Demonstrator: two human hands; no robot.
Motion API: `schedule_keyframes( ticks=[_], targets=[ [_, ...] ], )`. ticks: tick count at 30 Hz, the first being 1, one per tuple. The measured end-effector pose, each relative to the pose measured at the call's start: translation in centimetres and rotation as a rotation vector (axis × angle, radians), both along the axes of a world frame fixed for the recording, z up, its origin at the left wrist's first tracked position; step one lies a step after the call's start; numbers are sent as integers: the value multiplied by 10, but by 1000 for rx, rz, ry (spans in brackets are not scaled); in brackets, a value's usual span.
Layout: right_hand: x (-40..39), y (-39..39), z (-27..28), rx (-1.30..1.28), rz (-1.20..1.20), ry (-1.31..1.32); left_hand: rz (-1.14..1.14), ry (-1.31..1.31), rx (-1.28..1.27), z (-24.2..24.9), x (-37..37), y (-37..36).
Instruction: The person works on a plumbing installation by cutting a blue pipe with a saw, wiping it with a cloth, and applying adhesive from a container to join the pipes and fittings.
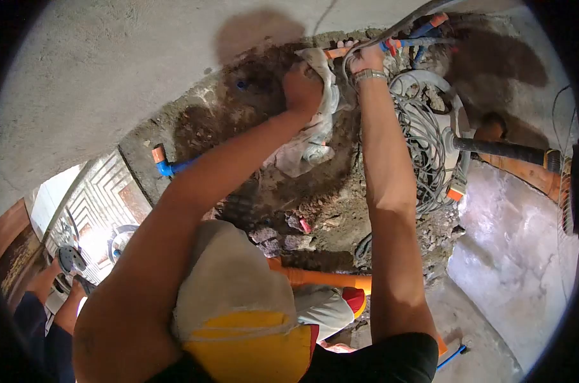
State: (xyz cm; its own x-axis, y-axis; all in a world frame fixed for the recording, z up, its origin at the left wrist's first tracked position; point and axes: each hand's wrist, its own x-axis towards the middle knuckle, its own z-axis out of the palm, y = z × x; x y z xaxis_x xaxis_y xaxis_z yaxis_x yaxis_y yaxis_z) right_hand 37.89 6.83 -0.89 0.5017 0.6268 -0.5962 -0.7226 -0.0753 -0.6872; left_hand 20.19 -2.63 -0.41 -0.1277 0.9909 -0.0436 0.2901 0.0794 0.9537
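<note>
My left hand [302,90] is closed on a dirty whitish rag [300,150], which hangs down over the dug-out soil. Above it the rag's top end lies by an orange pipe [336,52]. My right hand [366,59], with a metal watch [370,75] at the wrist, has its fingers wrapped round that pipe beside a blue fitting [389,45]. A grey cable [401,27] loops close past this hand. The palm sides of both hands are hidden.
Tangled grey cable [420,150] lies on a round whitish object [455,115] at right, with a black hose [503,147]. Rubble [289,236] and an orange pipe [328,279] lie below. An orange-blue pipe end [162,163] stands left. Another person's hand [72,293] is near a round tool [70,258].
</note>
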Motion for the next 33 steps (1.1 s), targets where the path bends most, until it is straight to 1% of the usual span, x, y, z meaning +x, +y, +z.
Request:
schedule_keyframes(
  ticks=[2, 4, 5, 6, 8, 9, 10, 11, 13, 14, 16, 17, 19, 20, 22, 23, 24, 26, 27, 29, 30, 31, 32, 33],
  targets=[
    [-1, 3, 5, 28, 28, -14, 5, 2, 2, 7, -9, 11],
    [-11, -1, 17, -71, 3, -45, -159, 55, -177, -3, -16, 30],
    [-13, -1, 18, -72, 4, -44, -159, 56, -178, -12, -18, 36],
    [-12, 1, 16, -66, -3, -24, 0, -132, -277, -18, -19, 39],
    [-8, -1, 13, -63, -15, -8, 155, -320, -376, -30, -21, 36],
    [-10, -3, 17, -53, 1, 8, 193, -302, -311, 6, -30, 29],
    [-11, -3, 19, -42, 19, 22, 232, -287, -245, 27, -35, 25],
    [-11, -3, 19, -41, 16, 19, 229, -289, -244, 22, -34, 27],
    [-11, -1, 18, -62, 21, 66, -205, 269, 300, 14, -31, 34],
    [-11, -2, 18, -61, 20, 66, -205, 269, 302, 11, -25, 33],
    [-11, -5, 18, -14, 56, 33, -576, 721, 430, 16, -9, 29],
    [-12, -4, 17, -11, 50, 34, -581, 722, 434, 17, -9, 35],
    [-14, -4, 13, 33, 5, 4, -680, 795, 352, 14, -5, 53],
    [-15, -3, 12, 55, -12, -10, -684, 795, 352, 15, -4, 65],
    [-18, -4, 17, 67, 3, -31, -1240, 992, 89, 29, -7, 101],
    [-20, -6, 19, 68, 26, -56, -1243, 994, 91, 3, -8, 120],
    [-22, -8, 21, 67, 23, -58, -1255, 800, 142, -39, -8, 139],
    [-23, -8, 27, 27, -60, -1, -1255, 605, 196, -55, -8, 145],
    [-20, -9, 27, 31, -59, -4, -1188, 396, -20, -41, -11, 138],
    [-16, -10, 23, -15, 102, -29, -1012, -18, -430, -4, -21, 119],
    [-13, -10, 17, -14, 160, -83, -907, -226, -626, 11, -24, 109],
    [-6, -4, 7, -10, 155, -86, -790, -432, -817, 14, -23, 106],
    [1, 0, -4, 39, 114, -15, -796, -431, -819, 16, -21, 100],
    [5, 0, -12, 84, 74, 58, -947, 89, -357, 10, -18, 93]
  ],
)
